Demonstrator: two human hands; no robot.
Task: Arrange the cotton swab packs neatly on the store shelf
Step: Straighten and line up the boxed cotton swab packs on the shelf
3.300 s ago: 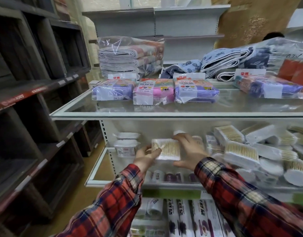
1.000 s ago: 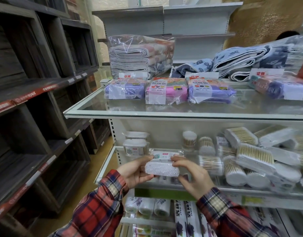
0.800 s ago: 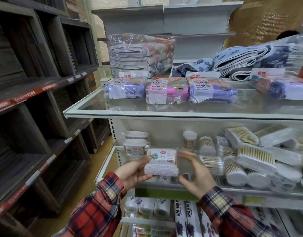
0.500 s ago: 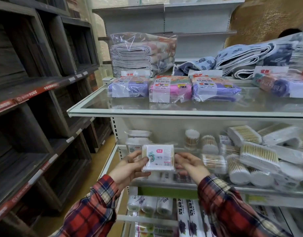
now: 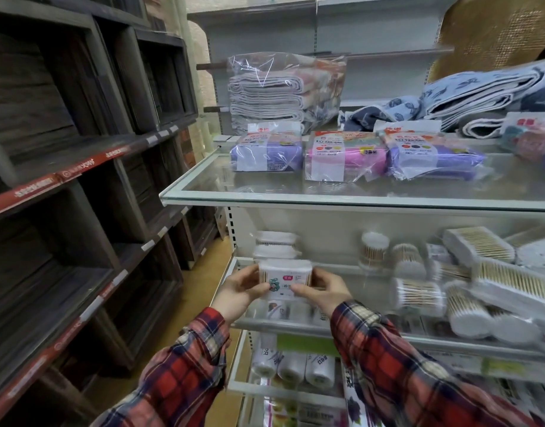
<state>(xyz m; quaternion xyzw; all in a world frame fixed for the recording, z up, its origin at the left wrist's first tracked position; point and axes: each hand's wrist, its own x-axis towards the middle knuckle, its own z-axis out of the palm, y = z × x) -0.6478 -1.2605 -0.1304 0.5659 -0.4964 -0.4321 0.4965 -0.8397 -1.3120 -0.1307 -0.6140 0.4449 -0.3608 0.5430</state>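
Nearest the camera, two red plaid sleeves point(image 5: 185, 374) reach forward toward a white store shelf point(image 5: 296, 326). At the shelf's left end, the left hand point(image 5: 239, 292) and the right hand point(image 5: 322, 289) together hold one rectangular cotton swab pack point(image 5: 285, 278) upright, label facing the camera; each hand's fingers and thumb curl round a side of it, the left hand on its left edge, the right on its right edge and lower front. Just behind the pack, two more flat packs point(image 5: 276, 246) sit stacked against the shelf's left back corner. To the right on the same shelf lie round tubs of swabs point(image 5: 374, 248) and a loose jumble of rectangular swab boxes point(image 5: 480, 245), some tilted and overlapping. Below, rolls in white wrappers point(image 5: 291, 368) stand on a lower shelf. Above, a glass shelf point(image 5: 326, 198) carries three purple and pink bagged packs point(image 5: 345, 155), with folded towels in clear plastic point(image 5: 283, 90) and blue patterned cloths point(image 5: 480, 94) farther back. Dark wooden shelving point(image 5: 80, 180) fills the left side.
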